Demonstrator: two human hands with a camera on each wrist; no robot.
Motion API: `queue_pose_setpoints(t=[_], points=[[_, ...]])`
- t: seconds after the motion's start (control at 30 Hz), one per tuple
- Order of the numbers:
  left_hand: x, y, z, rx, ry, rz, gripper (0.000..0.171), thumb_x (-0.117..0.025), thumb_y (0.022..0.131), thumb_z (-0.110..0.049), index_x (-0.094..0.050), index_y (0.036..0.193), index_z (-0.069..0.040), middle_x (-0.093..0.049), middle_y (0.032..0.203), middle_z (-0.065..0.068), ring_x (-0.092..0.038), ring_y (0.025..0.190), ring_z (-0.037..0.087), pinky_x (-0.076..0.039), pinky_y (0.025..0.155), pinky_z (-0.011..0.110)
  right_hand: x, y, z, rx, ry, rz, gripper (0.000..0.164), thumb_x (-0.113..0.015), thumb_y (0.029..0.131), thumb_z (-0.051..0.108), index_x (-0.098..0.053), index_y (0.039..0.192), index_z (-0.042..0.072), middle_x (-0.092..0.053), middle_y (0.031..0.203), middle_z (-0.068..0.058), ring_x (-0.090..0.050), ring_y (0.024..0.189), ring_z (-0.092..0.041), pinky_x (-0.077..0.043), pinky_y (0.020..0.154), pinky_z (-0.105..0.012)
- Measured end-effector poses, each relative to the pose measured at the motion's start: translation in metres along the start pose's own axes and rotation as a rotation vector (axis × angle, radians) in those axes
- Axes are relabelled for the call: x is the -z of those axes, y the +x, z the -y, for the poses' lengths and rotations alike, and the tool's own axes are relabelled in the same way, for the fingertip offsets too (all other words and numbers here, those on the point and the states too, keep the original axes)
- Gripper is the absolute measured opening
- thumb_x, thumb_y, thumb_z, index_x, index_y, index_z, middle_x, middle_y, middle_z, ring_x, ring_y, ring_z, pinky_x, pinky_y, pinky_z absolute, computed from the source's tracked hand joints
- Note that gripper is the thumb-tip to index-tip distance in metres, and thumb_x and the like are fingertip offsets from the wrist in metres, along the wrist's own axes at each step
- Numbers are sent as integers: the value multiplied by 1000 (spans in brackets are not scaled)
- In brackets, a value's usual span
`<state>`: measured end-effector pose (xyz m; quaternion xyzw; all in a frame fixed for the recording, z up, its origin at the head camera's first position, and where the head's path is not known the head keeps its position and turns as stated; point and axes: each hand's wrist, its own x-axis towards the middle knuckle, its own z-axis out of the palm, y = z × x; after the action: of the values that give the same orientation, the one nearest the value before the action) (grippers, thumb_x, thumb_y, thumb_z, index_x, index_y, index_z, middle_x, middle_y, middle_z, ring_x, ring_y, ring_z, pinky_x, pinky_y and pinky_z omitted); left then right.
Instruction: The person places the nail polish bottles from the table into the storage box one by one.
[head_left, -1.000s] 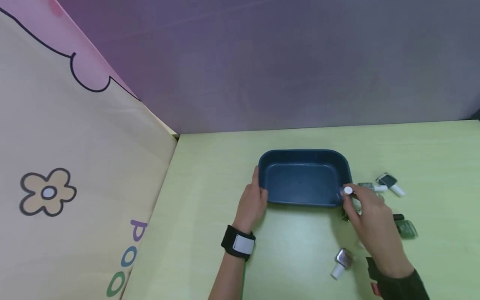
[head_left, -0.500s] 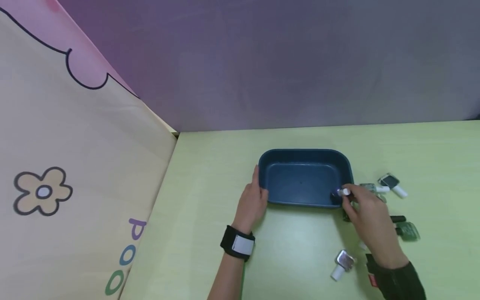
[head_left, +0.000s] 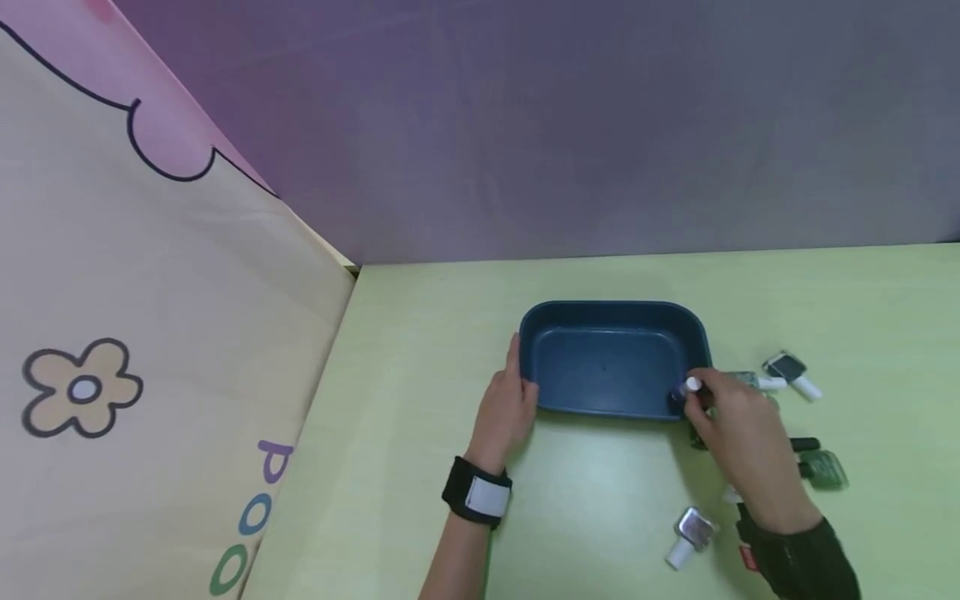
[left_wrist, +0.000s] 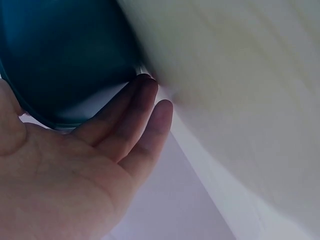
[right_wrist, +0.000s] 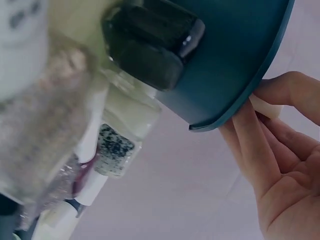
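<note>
Bottle (head_left: 676, 400), dark-bodied and white-capped, sits inside the near right corner of the blue tray (head_left: 600, 367), its cap pinched between the thumb and fingers of our right hand (head_left: 746, 433); we cannot tell whether it touches the tray floor. Our left hand (head_left: 504, 417) lies against the tray's left side, index finger straight along the wall. Just right of the tray we see a green bottle (head_left: 825, 471) with a black cap and, farther off, a dark-faced bottle (head_left: 785, 366) with a white cap. Nearer us, apart from the tray, lies a pinkish bottle (head_left: 694, 528). Everything rests on a pale green table (head_left: 420, 350), with a purple-grey wall (head_left: 562, 133) at the far side.
</note>
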<state>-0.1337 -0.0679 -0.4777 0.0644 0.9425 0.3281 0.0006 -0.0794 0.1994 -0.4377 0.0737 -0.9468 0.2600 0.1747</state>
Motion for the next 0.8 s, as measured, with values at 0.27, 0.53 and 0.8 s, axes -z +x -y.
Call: queue_pose_setpoints(t=[0.27,0.53,0.8], points=[[-3,-2,1,-12,10,-17,71,-50,92,-15,-13,153,-16,-50,74,1,-45,64,14,-38,57,26,3,3,1,-25,-23,65,26,-69,74,-2,-62,98,-8,-65,83,-23,-63,68,-33,-50,58,-46],[-2,-2,2,-22,15,-23,70,-49,92,-15,-13,152,-15,-52,77,2,-47,68,15,-39,59,27,3,4,5,-34,-39,62,29,-71,73,-1,-63,100,-8,-65,85,-24,-63,70,-34,-49,59,-49],[-2,-2,2,-23,17,-18,71,-49,92,-15,-12,153,-15,-51,77,0,-46,67,14,-39,59,27,11,2,6,-47,-32,44,33,-70,77,4,-61,106,-9,-63,94,-28,-64,70,-35,-49,55,-47]])
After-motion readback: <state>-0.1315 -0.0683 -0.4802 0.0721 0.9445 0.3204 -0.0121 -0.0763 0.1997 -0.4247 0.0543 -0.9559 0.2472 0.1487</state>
